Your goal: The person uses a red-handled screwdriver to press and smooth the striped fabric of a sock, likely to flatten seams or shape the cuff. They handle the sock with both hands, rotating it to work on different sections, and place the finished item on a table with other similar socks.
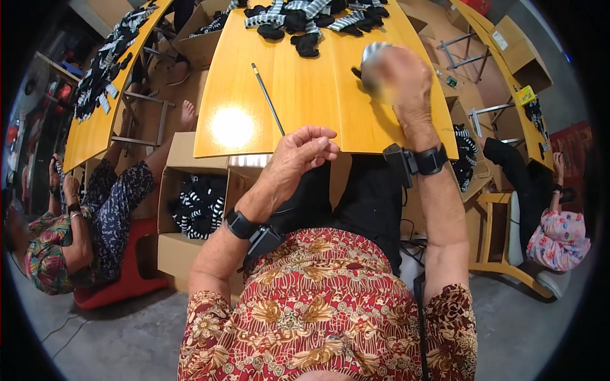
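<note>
Over the right side of the yellow table [298, 95], my right hand [410, 79] is closed round a small grey-and-white striped piece, seemingly a sock [375, 51]. Motion smears the fingertips, and a dark end shows at its left. My left hand [308, 147] hovers at the table's near edge, fingers curled in and thumb against them, with nothing visible between them. A thin dark rod [268, 98] with a gold tip lies on the tabletop, its lower end passing behind my left hand. At the far end lies a pile of black and striped socks [311, 19].
An open cardboard box [171, 219] of striped socks stands left below the table; another box [467, 152] of them is at the right. Side tables hold more socks [114, 60]. One person [63, 247] sits at the left, another [559, 235] at the right.
</note>
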`<action>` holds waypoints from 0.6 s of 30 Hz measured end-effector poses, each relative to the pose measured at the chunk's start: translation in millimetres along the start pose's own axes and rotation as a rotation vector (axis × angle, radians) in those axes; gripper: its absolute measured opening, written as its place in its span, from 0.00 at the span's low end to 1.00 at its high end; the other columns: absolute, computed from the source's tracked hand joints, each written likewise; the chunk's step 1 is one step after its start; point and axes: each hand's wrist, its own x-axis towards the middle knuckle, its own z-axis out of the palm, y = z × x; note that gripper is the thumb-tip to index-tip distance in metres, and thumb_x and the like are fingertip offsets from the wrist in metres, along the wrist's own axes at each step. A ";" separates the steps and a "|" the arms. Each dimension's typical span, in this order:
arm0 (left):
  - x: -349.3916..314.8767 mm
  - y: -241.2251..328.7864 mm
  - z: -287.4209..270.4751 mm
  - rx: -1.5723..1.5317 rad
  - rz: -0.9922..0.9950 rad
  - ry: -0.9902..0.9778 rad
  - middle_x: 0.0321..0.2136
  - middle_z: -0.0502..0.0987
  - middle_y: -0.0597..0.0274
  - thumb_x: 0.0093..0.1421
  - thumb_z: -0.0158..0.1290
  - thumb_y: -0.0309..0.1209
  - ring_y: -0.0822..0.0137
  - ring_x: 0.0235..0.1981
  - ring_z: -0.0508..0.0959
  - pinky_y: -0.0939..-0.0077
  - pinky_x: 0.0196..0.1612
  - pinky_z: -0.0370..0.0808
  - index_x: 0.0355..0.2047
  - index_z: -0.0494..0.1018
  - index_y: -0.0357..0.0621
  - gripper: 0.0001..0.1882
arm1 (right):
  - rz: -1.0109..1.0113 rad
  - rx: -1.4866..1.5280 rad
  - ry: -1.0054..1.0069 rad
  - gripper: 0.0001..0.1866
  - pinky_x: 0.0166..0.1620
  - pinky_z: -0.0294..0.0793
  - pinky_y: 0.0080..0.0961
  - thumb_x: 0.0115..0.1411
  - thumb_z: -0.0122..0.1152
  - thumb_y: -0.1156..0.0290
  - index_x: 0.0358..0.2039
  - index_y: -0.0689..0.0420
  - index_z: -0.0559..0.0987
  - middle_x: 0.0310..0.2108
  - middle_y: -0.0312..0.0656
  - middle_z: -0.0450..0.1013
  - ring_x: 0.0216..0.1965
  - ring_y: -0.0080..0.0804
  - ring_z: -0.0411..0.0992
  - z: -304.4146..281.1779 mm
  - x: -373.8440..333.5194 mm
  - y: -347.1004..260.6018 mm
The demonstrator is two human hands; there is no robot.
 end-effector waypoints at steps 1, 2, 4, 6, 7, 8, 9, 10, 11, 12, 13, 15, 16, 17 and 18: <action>-2.8 -3.2 -1.1 0.004 -0.011 0.002 0.34 0.79 0.64 0.64 0.53 0.33 0.75 0.35 0.78 0.84 0.40 0.74 0.45 0.72 0.40 0.13 | -0.151 -0.087 0.009 0.08 0.28 0.69 0.15 0.59 0.60 0.71 0.34 0.62 0.79 0.24 0.30 0.75 0.26 0.14 0.70 3.0 -2.4 -10.3; -3.5 -3.9 -1.6 0.016 0.014 -0.006 0.34 0.79 0.64 0.63 0.53 0.33 0.75 0.35 0.78 0.84 0.41 0.73 0.45 0.72 0.40 0.13 | -0.302 -0.174 0.015 0.08 0.28 0.69 0.15 0.59 0.61 0.70 0.34 0.62 0.79 0.23 0.30 0.74 0.25 0.14 0.70 9.4 -7.5 -21.5; -4.0 -1.1 -2.0 0.042 0.065 -0.018 0.35 0.79 0.64 0.63 0.53 0.34 0.75 0.36 0.78 0.84 0.41 0.73 0.45 0.72 0.40 0.13 | -0.504 -0.357 -0.020 0.06 0.28 0.72 0.22 0.56 0.62 0.71 0.31 0.61 0.78 0.23 0.35 0.75 0.24 0.23 0.71 18.4 -24.8 -25.1; -5.1 -1.6 -0.8 0.048 0.080 0.006 0.35 0.79 0.64 0.63 0.53 0.34 0.75 0.36 0.78 0.83 0.41 0.72 0.46 0.72 0.40 0.14 | -0.757 -0.667 -0.151 0.04 0.31 0.72 0.27 0.54 0.61 0.73 0.29 0.60 0.77 0.24 0.39 0.74 0.26 0.32 0.72 17.8 -39.0 -10.8; -4.9 -1.6 0.1 0.052 0.091 0.017 0.36 0.79 0.64 0.63 0.54 0.34 0.75 0.37 0.77 0.83 0.41 0.72 0.46 0.72 0.40 0.14 | -0.886 -0.822 -0.217 0.03 0.32 0.73 0.30 0.53 0.60 0.75 0.28 0.60 0.77 0.25 0.42 0.74 0.27 0.36 0.73 17.7 -46.4 -1.8; -5.4 -4.0 -0.1 0.046 0.082 0.033 0.36 0.79 0.64 0.63 0.54 0.34 0.74 0.37 0.77 0.83 0.41 0.72 0.46 0.72 0.40 0.14 | -0.746 -0.887 -0.320 0.04 0.35 0.72 0.36 0.50 0.59 0.75 0.28 0.58 0.77 0.27 0.45 0.72 0.32 0.44 0.72 17.6 -61.2 5.0; -6.7 -8.2 -1.0 0.039 0.077 0.057 0.36 0.78 0.64 0.63 0.54 0.34 0.74 0.37 0.77 0.83 0.41 0.72 0.46 0.72 0.40 0.15 | -0.710 -0.884 -0.360 0.04 0.34 0.72 0.36 0.50 0.59 0.75 0.28 0.58 0.76 0.26 0.45 0.72 0.32 0.43 0.72 17.8 -72.1 15.7; -7.4 -12.6 -1.8 0.029 0.068 0.073 0.37 0.78 0.64 0.63 0.54 0.34 0.74 0.37 0.77 0.82 0.41 0.72 0.46 0.71 0.40 0.15 | -0.671 -0.888 -0.397 0.04 0.34 0.72 0.37 0.51 0.59 0.74 0.28 0.58 0.76 0.26 0.44 0.72 0.31 0.43 0.72 16.7 -82.5 27.2; -8.6 -15.0 -2.6 0.032 0.053 0.076 0.37 0.78 0.64 0.63 0.54 0.34 0.74 0.37 0.77 0.82 0.41 0.72 0.46 0.71 0.40 0.14 | -0.631 -0.893 -0.434 0.04 0.34 0.72 0.37 0.51 0.58 0.74 0.28 0.58 0.76 0.26 0.44 0.72 0.31 0.42 0.72 15.6 -89.9 32.7; -11.3 -18.4 -4.1 0.034 0.034 0.083 0.37 0.78 0.64 0.63 0.54 0.34 0.75 0.37 0.77 0.82 0.41 0.72 0.46 0.71 0.40 0.14 | -0.600 -0.868 -0.434 0.04 0.34 0.72 0.37 0.51 0.58 0.74 0.28 0.58 0.76 0.26 0.44 0.72 0.31 0.43 0.72 15.1 -96.7 33.3; -13.4 -21.6 -5.2 0.037 0.014 0.090 0.37 0.78 0.64 0.63 0.53 0.33 0.75 0.37 0.76 0.82 0.41 0.72 0.46 0.71 0.40 0.14 | -0.568 -0.845 -0.433 0.04 0.34 0.72 0.37 0.51 0.59 0.75 0.28 0.59 0.76 0.26 0.44 0.72 0.31 0.43 0.72 14.6 -102.5 33.5; -14.3 -27.1 -7.0 0.081 0.040 0.089 0.36 0.78 0.64 0.63 0.54 0.33 0.75 0.37 0.76 0.82 0.41 0.72 0.45 0.71 0.39 0.14 | -0.474 -0.775 -0.423 0.04 0.35 0.72 0.37 0.51 0.59 0.75 0.29 0.60 0.77 0.27 0.45 0.72 0.32 0.43 0.73 13.7 -110.9 33.7; -13.9 -29.7 -7.8 0.104 0.052 0.087 0.36 0.78 0.64 0.63 0.54 0.33 0.75 0.36 0.76 0.81 0.41 0.72 0.45 0.71 0.39 0.14 | -0.411 -0.729 -0.413 0.05 0.35 0.72 0.37 0.51 0.58 0.75 0.29 0.60 0.77 0.27 0.45 0.73 0.32 0.43 0.73 13.0 -114.1 32.6; -12.8 -30.8 -7.4 0.121 0.066 0.086 0.35 0.78 0.64 0.62 0.54 0.33 0.75 0.36 0.76 0.82 0.41 0.72 0.45 0.71 0.39 0.14 | -0.349 -0.683 -0.402 0.05 0.36 0.73 0.36 0.50 0.58 0.76 0.29 0.61 0.77 0.28 0.46 0.73 0.32 0.44 0.73 12.3 -116.2 30.5; -12.2 -29.7 -6.4 0.141 0.078 0.088 0.35 0.78 0.64 0.62 0.54 0.33 0.75 0.36 0.76 0.82 0.41 0.72 0.45 0.72 0.38 0.14 | -0.273 -0.627 -0.417 0.07 0.36 0.73 0.32 0.51 0.60 0.76 0.32 0.63 0.79 0.29 0.46 0.74 0.32 0.42 0.74 12.8 -116.8 24.9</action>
